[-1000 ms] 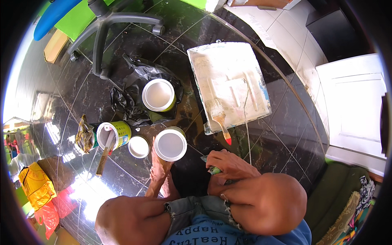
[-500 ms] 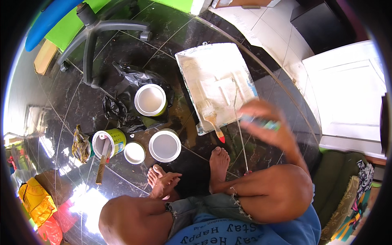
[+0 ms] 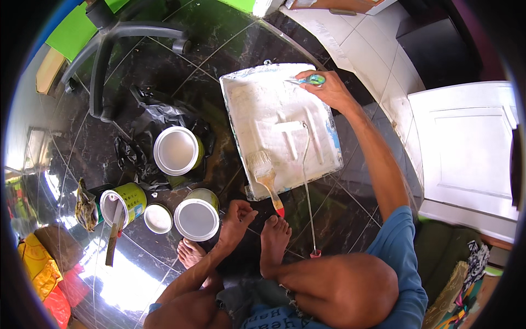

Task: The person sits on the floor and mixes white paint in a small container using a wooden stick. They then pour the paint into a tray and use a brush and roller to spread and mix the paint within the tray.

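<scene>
**Working the far corner of the tray**

While your right hand (image 3: 329, 90) grips the small green-handled tool (image 3: 313, 80) at the far corner of the white paint-smeared rectangular tray (image 3: 241, 93), steady the strokes; your left hand (image 3: 236, 215), fingers loosely spread, rests on the dark tiled floor (image 3: 137, 60).

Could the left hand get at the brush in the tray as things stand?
Probably yes. The left hand rests empty on the floor beside a lidded can, and the brush lies over the near rim of the tray, its handle toward that hand, with only bare floor between.
</scene>
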The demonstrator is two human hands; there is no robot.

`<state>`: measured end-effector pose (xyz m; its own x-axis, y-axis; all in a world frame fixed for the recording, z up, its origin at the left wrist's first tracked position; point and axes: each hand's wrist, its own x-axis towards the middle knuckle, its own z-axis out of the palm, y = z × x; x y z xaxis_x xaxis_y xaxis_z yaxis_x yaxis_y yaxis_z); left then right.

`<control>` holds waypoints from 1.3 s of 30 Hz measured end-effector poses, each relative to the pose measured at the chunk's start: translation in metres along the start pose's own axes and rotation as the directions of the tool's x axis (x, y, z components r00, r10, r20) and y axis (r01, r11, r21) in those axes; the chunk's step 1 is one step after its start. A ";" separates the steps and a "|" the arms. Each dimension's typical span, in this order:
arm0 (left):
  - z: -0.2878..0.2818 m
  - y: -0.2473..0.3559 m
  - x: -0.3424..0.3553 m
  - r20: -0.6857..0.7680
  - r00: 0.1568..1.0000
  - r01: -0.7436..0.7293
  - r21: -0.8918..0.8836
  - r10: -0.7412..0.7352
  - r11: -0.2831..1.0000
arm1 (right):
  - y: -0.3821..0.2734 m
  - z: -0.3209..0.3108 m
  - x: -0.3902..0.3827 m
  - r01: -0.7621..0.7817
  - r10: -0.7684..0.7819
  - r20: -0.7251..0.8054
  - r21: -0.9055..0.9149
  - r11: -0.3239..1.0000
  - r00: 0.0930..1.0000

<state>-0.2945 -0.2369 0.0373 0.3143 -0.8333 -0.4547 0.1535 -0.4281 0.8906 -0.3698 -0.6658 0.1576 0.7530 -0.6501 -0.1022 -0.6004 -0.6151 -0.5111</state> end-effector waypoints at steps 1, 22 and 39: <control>0.002 0.006 0.003 0.028 0.995 0.101 -0.033 -0.100 0.994 | 0.003 0.002 0.004 0.040 -0.040 -0.004 0.016 0.999 0.999; 0.016 0.010 0.013 0.067 0.963 0.255 -0.522 -0.259 0.814 | -0.010 -0.006 0.004 -0.088 0.087 0.111 0.011 0.996 0.990; 0.018 0.013 0.017 0.046 0.968 0.232 -0.523 -0.245 0.820 | -0.002 0.006 -0.003 -0.116 0.116 -0.004 -0.042 0.992 0.993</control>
<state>-0.3039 -0.2631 0.0407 0.2235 -0.7183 -0.6588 0.6886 -0.3620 0.6283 -0.3691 -0.6594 0.1539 0.6771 -0.7189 -0.1572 -0.6946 -0.5538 -0.4591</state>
